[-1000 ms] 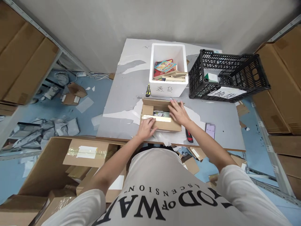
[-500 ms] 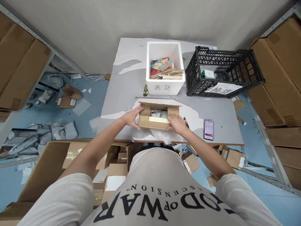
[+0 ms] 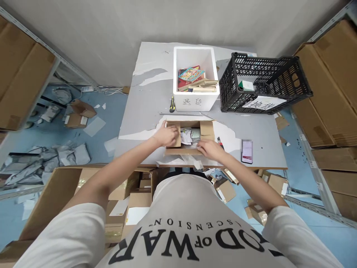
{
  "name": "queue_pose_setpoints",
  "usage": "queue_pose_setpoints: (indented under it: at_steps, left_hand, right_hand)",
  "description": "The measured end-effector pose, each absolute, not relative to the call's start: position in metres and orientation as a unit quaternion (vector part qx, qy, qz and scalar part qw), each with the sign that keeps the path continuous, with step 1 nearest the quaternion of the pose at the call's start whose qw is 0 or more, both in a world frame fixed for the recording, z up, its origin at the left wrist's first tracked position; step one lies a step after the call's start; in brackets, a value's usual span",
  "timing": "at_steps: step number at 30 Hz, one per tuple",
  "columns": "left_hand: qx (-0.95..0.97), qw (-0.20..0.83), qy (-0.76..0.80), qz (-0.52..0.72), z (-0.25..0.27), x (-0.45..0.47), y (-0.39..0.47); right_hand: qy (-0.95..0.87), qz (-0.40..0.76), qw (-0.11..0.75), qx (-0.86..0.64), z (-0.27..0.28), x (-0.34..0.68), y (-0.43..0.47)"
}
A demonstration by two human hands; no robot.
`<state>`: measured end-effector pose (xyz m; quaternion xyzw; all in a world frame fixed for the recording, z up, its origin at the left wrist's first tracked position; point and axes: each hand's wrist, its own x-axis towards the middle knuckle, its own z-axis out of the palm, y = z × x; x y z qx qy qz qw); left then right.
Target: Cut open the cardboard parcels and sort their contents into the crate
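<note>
A small cardboard box (image 3: 206,129) stands at the table's front edge with its flaps apart. Crumpled white paper and a greenish-grey item in clear wrap (image 3: 192,136) show inside; their kind is unclear. My left hand (image 3: 168,134) is closed over the box's left flap, fingers bent and pointing inward. At the front right corner, my right hand (image 3: 211,149) grips the edge of the front flap, which is folded out toward me. Beside that hand lies a red and black tool (image 3: 220,142), partly hidden.
Behind the box are a white foam box (image 3: 196,102) of books, a yellow and black utility knife (image 3: 172,104) and a black plastic crate (image 3: 266,85). A phone (image 3: 247,151) lies on the right. A large carton (image 3: 52,201) stands left of my body; cardboard litters the floor.
The front flap has swung outward, and more of the contents shows. My left hand has moved from the box's left side onto its left flap. My right hand stays at the front right.
</note>
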<state>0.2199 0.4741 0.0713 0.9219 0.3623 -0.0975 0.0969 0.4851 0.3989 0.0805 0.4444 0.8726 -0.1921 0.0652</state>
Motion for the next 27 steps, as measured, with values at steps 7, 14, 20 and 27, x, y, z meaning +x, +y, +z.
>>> queue_pose_setpoints:
  at_steps: [7, 14, 20, 27]
  left_hand:
    - [0.922, 0.029, 0.375, -0.090, 0.082, 0.264, 0.457]
    - [0.934, 0.119, 0.283, -0.185, 0.066, 0.290, 0.479]
    - [0.869, 0.069, 0.475, -0.123, 0.051, 0.273, 0.467]
    - [0.804, 0.189, 0.562, -0.039, 0.030, 0.207, 0.438]
  right_hand:
    - [0.882, -0.128, 0.299, 0.342, 0.080, 0.427, 0.469]
    - [0.846, -0.114, 0.333, 0.400, 0.061, 0.425, 0.469]
    - [0.786, -0.064, 0.317, 0.527, 0.071, 0.460, 0.453]
    - [0.782, -0.085, 0.094, 0.610, 0.059, 0.550, 0.425]
